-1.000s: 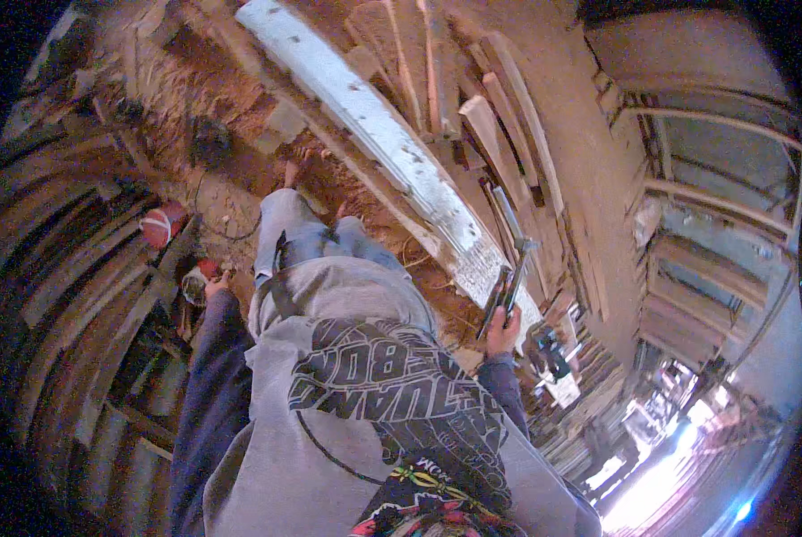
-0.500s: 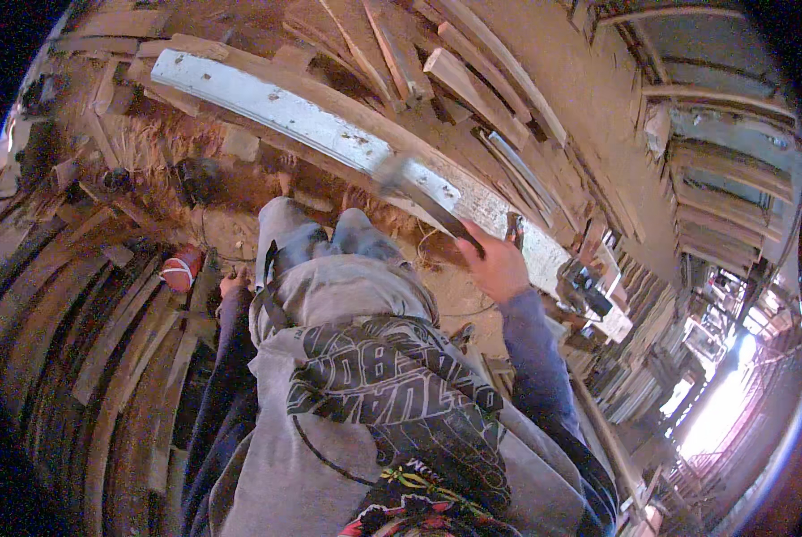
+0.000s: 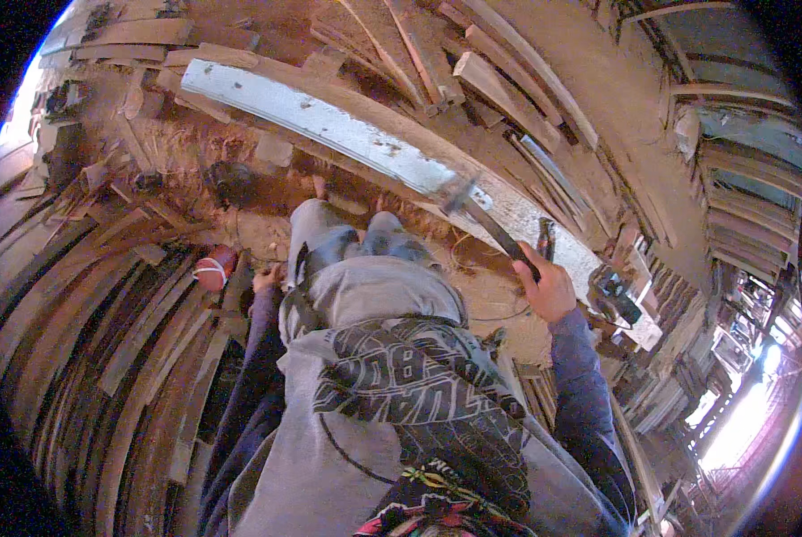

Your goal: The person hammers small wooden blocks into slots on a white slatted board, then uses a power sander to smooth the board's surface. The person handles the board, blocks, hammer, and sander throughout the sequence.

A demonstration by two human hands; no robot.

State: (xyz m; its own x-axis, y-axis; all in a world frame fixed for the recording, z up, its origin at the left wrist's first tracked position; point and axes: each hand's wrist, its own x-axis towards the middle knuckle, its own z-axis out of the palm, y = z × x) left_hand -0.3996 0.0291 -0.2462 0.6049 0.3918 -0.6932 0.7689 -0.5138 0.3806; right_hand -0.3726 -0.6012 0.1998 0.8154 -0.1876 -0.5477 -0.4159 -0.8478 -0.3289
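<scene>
My right hand (image 3: 551,291) is wrapped round the dark handle of a hammer (image 3: 499,234). The hammer's head, smeared by motion, is over a long board with a worn white face (image 3: 329,121). The board runs across in front of my knees, from far left to near right. Low beside my left thigh, my left hand (image 3: 268,278) has its fingers curled; whatever they hold, if anything, is too small to make out. A red rounded object with a white band (image 3: 215,268) lies just left of that hand.
A dark power tool (image 3: 616,295) and an upright dark-handled tool (image 3: 546,238) sit on the board's right end. Stacked planks (image 3: 106,358) fill the left side. Loose timber pieces (image 3: 499,85) lie beyond the board. A dark rounded object (image 3: 229,183) sits on the dusty ground.
The whole view has shifted, with the scene moving right and slightly down. The hammer stays in my right hand, and its head is now farther along the board toward its right end.
</scene>
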